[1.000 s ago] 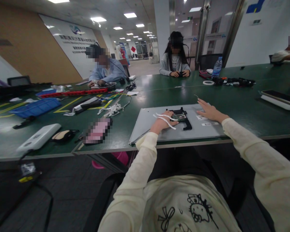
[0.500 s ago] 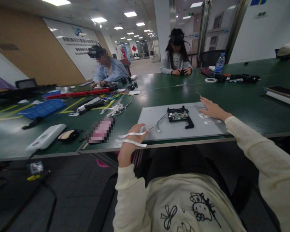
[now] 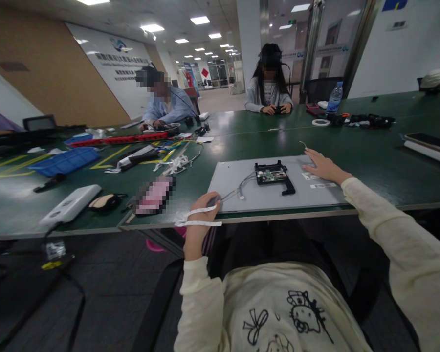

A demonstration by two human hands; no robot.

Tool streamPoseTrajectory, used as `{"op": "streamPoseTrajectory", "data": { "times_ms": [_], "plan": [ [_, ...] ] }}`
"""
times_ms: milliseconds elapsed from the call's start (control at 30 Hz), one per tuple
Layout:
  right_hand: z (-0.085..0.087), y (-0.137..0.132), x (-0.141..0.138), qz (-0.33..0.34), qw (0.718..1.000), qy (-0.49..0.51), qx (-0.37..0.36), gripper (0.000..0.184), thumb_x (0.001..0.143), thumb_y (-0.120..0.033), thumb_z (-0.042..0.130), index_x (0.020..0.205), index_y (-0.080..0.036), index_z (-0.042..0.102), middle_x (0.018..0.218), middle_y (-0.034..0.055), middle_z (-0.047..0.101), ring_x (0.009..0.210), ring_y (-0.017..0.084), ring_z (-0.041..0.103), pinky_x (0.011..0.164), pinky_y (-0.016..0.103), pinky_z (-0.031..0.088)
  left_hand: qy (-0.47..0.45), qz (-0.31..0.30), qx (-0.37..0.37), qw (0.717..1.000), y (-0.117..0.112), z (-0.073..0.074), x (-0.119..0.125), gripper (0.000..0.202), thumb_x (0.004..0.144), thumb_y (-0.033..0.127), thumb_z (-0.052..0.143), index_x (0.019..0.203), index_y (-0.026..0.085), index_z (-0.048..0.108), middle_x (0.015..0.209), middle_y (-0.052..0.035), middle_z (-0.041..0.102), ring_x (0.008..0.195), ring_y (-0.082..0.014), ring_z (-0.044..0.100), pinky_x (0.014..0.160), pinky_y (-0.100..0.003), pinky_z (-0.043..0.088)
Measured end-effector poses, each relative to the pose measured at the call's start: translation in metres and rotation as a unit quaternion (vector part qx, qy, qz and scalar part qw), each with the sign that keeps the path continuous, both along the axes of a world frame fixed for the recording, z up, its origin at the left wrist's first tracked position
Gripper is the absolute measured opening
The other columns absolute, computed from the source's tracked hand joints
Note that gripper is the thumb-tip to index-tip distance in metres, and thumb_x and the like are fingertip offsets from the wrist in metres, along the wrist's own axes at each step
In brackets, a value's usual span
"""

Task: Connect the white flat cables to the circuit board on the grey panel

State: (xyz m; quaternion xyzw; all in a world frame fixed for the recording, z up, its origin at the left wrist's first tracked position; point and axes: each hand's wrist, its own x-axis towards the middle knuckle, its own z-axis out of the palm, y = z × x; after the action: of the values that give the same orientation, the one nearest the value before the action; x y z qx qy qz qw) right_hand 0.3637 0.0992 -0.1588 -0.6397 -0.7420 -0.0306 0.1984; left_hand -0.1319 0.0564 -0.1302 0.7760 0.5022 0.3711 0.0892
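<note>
A flat grey panel [image 3: 315, 195] lies on the green table in front of me. A small black circuit module [image 3: 272, 175] sits on its middle, with a thin grey cable [image 3: 238, 187] running off toward the near left. My left hand [image 3: 202, 211] is closed at the panel's near left corner, pinching the cable's end, and two white tape strips [image 3: 198, 218] hang from its fingers. My right hand [image 3: 323, 166] rests flat and open on the panel's far right part, beside white barcode labels [image 3: 321, 185].
Two people sit across the green table [image 3: 381, 161], and a further person's arm shows at the far right. A blue tray [image 3: 64, 162], red strip, white power bank [image 3: 69, 206] and loose cables lie left. A water bottle [image 3: 334, 99], tape roll [image 3: 320, 122] and a laptop-like device [image 3: 429, 145] are right.
My left hand left the circuit module and pulled back to the panel's near left corner, drawing the grey cable out with it. My right hand stayed flat on the panel.
</note>
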Motion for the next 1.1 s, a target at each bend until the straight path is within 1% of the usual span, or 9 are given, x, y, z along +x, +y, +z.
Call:
{"op": "streamPoseTrajectory", "data": {
  "times_ms": [167, 300, 433, 533, 633, 733, 800, 933, 1100],
  "plan": [
    [-0.001, 0.002, -0.001, 0.001, 1.000, 0.001, 0.006, 0.074, 0.091, -0.061, 0.036, 0.153, -0.023, 0.025, 0.158, 0.0069, 0.022, 0.139, 0.032, 0.033, 0.105, 0.053, 0.040, 0.030, 0.018, 0.003, 0.999, -0.003, -0.001, 0.005, 0.032, 0.086, 0.033, 0.050, 0.110, 0.018, 0.064, 0.115, -0.0085, 0.068, 0.108, -0.0237, 0.064, 0.100, -0.039, 0.048],
    [0.000, 0.001, -0.003, 0.001, 1.000, 0.002, 0.001, 0.074, 0.090, -0.060, 0.037, 0.153, -0.023, 0.025, 0.158, 0.0084, 0.023, 0.139, 0.033, 0.033, 0.103, 0.055, 0.041, 0.086, 0.035, 0.014, 0.996, -0.006, 0.003, 0.011, 0.032, 0.089, 0.028, 0.044, 0.115, 0.019, 0.062, 0.125, -0.0084, 0.064, 0.116, -0.0228, 0.060, 0.104, -0.038, 0.044],
    [0.002, 0.000, -0.007, -0.008, 1.000, 0.000, -0.007, 0.074, 0.091, -0.058, 0.037, 0.153, -0.022, 0.025, 0.158, 0.0093, 0.022, 0.139, 0.034, 0.033, 0.103, 0.058, 0.039, 0.124, 0.048, 0.011, 0.991, -0.013, 0.007, 0.015, 0.033, 0.092, 0.025, 0.042, 0.118, 0.019, 0.061, 0.129, -0.0090, 0.062, 0.122, -0.0211, 0.056, 0.108, -0.037, 0.040],
    [0.003, -0.001, -0.010, -0.009, 1.000, -0.001, -0.008, 0.074, 0.091, -0.058, 0.037, 0.153, -0.022, 0.024, 0.158, 0.0093, 0.021, 0.138, 0.034, 0.035, 0.103, 0.057, 0.039, 0.149, 0.098, 0.003, 0.984, -0.021, 0.008, 0.019, 0.033, 0.094, 0.024, 0.040, 0.121, 0.022, 0.059, 0.132, -0.0076, 0.061, 0.127, -0.0218, 0.052, 0.114, -0.047, 0.029],
    [0.005, -0.001, -0.015, -0.006, 1.000, -0.002, -0.008, 0.074, 0.091, -0.059, 0.036, 0.154, -0.024, 0.023, 0.159, 0.0086, 0.020, 0.137, 0.034, 0.037, 0.103, 0.057, 0.039, 0.169, 0.143, 0.001, 0.975, -0.025, 0.010, 0.030, 0.033, 0.095, 0.027, 0.041, 0.124, 0.025, 0.058, 0.134, -0.0077, 0.059, 0.132, -0.0247, 0.047, 0.115, -0.058, 0.016],
    [0.006, -0.002, -0.019, -0.006, 1.000, -0.001, -0.012, 0.074, 0.090, -0.060, 0.036, 0.154, -0.026, 0.021, 0.159, 0.0083, 0.019, 0.136, 0.035, 0.037, 0.103, 0.059, 0.038, 0.184, 0.163, 0.013, 0.969, -0.025, 0.016, 0.050, 0.039, 0.095, 0.031, 0.041, 0.131, 0.022, 0.053, 0.141, -0.0109, 0.053, 0.138, -0.0271, 0.039, 0.115, -0.061, 0.012],
    [0.007, -0.002, -0.021, -0.004, 1.000, 0.000, -0.016, 0.074, 0.090, -0.060, 0.036, 0.154, -0.027, 0.020, 0.159, 0.0085, 0.020, 0.136, 0.036, 0.037, 0.103, 0.060, 0.037, 0.201, 0.157, 0.012, 0.967, -0.024, 0.020, 0.067, 0.043, 0.095, 0.035, 0.041, 0.135, 0.021, 0.051, 0.145, -0.0122, 0.048, 0.140, -0.0282, 0.036, 0.114, -0.063, 0.013],
    [0.007, -0.003, -0.024, 0.001, 1.000, 0.007, -0.017, 0.074, 0.090, -0.060, 0.036, 0.154, -0.027, 0.020, 0.159, 0.0087, 0.019, 0.137, 0.036, 0.036, 0.103, 0.062, 0.036, 0.227, 0.104, -0.014, 0.968, -0.020, 0.027, 0.102, 0.051, 0.095, 0.045, 0.039, 0.141, 0.023, 0.044, 0.150, -0.0130, 0.040, 0.140, -0.0311, 0.034, 0.111, -0.066, 0.019],
    [0.008, -0.003, -0.025, 0.004, 1.000, 0.013, -0.015, 0.074, 0.090, -0.060, 0.037, 0.154, -0.027, 0.021, 0.158, 0.0103, 0.020, 0.136, 0.036, 0.037, 0.103, 0.063, 0.035, 0.233, 0.071, -0.048, 0.969, -0.011, 0.029, 0.126, 0.063, 0.093, 0.056, 0.040, 0.147, 0.023, 0.037, 0.155, -0.0154, 0.029, 0.142, -0.0367, 0.029, 0.108, -0.067, 0.024]
  ]
}}
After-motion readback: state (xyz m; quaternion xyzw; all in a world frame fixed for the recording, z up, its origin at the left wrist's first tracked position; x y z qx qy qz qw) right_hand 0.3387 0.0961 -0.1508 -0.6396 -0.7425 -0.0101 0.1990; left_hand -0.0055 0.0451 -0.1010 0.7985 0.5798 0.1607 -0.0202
